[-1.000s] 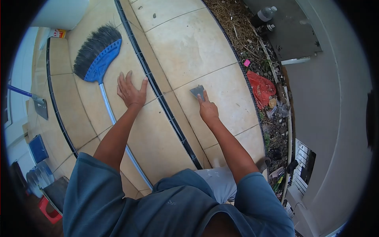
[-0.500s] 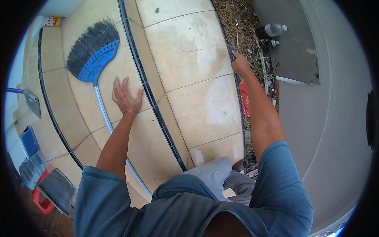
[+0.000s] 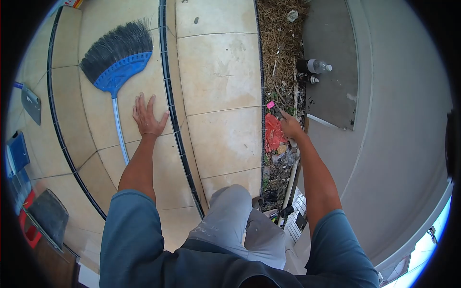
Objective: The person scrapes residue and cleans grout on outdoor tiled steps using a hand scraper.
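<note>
My left hand [image 3: 150,116] rests flat with spread fingers on a beige floor tile [image 3: 138,163], beside the black-edged step. Just to its left lies a broom [image 3: 117,77] with a blue head, dark bristles and a silvery handle. Over the narrow soil strip [image 3: 281,62], my right hand [image 3: 291,127] is closed around a thin tool [image 3: 280,110], mostly hidden by the fingers, whose kind I cannot make out. Close to that hand are a crumpled red plastic piece [image 3: 274,133] and a small pink scrap [image 3: 271,104].
A clear bottle [image 3: 318,66] and a dark can [image 3: 308,78] lie by the grey wall [image 3: 384,96]. At the left are a scraper with a grey blade [image 3: 31,105], a blue object [image 3: 18,151] and a dustpan [image 3: 49,216]. Dry grass and litter fill the strip.
My right hand has moved from the tiled edge onto the soil strip, nearer my body, uncovering the red plastic. My left hand stays planted. The camera view has shifted.
</note>
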{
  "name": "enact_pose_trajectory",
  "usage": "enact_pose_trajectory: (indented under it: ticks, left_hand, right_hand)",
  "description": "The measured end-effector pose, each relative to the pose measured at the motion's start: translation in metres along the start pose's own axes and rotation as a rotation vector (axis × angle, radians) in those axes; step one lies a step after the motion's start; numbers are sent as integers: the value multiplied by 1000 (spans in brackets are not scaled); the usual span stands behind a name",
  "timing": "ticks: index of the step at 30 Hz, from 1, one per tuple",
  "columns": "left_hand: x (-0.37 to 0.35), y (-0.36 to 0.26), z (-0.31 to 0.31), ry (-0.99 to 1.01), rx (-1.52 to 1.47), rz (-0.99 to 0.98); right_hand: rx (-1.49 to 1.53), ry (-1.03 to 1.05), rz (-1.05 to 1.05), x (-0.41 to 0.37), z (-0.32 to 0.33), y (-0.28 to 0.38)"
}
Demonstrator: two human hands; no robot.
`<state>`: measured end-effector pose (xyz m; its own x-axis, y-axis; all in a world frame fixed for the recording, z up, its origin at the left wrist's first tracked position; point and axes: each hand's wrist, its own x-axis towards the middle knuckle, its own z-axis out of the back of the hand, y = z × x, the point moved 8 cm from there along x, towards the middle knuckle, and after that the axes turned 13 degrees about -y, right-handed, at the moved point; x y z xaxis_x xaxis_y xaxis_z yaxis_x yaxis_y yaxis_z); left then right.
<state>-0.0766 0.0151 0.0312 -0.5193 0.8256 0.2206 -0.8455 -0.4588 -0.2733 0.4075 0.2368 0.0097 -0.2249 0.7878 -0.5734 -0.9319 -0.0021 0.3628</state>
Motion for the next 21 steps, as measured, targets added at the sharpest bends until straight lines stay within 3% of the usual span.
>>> enact_pose_trajectory:
  ticks: [2,5,8,11,15,20,21]
  left_hand:
    - [-4,0,3,2,-8,3]
    - [3,0,1,11,-12,6]
    - [3,5,-1,35,-8,19]
    - [2,4,-3,35,-12,35]
    - [2,3,-6,38,-8,17]
    - [3,4,-9,36,9,1]
    - [-3,0,-6,38,11,6]
  right_hand:
    - [-37,-11,110,13,1,50]
    - [-79,119,-33,20,11,125]
    - [-80,47,128,25,14,168]
    - [-160,61,293,31,2,173]
    - [-418,81,278,56,-33,146]
    - [-444,241,240,116,-131,135]
    - [-443,181,274,144,-160,125]
